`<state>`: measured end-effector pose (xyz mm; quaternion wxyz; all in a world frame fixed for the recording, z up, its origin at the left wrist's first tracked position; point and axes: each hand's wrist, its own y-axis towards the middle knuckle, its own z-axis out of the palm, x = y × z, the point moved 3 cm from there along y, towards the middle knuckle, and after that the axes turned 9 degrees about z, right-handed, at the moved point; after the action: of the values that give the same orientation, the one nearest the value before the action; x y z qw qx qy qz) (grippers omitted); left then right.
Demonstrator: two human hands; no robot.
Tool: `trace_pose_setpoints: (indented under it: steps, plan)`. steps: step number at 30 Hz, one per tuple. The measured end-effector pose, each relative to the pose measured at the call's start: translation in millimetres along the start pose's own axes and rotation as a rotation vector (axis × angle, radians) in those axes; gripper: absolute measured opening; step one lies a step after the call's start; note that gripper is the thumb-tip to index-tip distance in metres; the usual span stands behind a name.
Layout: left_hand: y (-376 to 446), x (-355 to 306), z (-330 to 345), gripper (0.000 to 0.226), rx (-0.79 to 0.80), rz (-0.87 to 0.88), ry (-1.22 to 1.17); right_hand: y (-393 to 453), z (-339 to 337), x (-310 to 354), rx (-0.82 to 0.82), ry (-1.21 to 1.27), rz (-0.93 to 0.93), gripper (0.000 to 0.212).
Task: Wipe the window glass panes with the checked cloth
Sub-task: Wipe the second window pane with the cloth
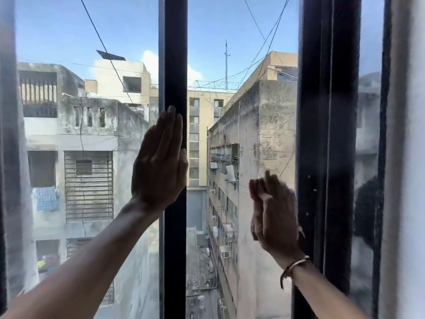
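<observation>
My left hand (159, 162) lies flat with its fingers straight and together, pressed on the dark middle upright (175, 65) and the edge of the hazy left glass pane (87, 134). It holds nothing. My right hand (273, 212), blurred and with a thread band at the wrist, is raised in front of the middle pane (241, 111), close to the dark right upright (326, 111). A small pale scrap shows at that palm's right edge; I cannot tell what it is. No checked cloth is clearly in view.
A narrow hazy pane (368, 157) sits at the far right beside a pale wall edge (407, 157). A dark frame edge runs down the far left. Through the glass are weathered buildings, an alley far below and overhead wires.
</observation>
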<state>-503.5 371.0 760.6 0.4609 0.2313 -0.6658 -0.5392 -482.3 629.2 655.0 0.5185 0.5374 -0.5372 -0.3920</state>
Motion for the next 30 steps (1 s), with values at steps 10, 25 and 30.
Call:
trace_pose_setpoints:
  steps: [10,25,30]
  plan:
    - [-3,11,0,0.062,0.003,0.028,0.035,-62,47,102,0.004,0.027,-0.222,0.058]
    - [-8,7,1,0.062,0.004,0.018,0.028,-39,30,80,0.040,-0.001,-0.429,0.062]
    - [-6,3,1,0.065,0.009,-0.001,0.025,29,-6,-2,-0.005,0.004,-0.081,0.045]
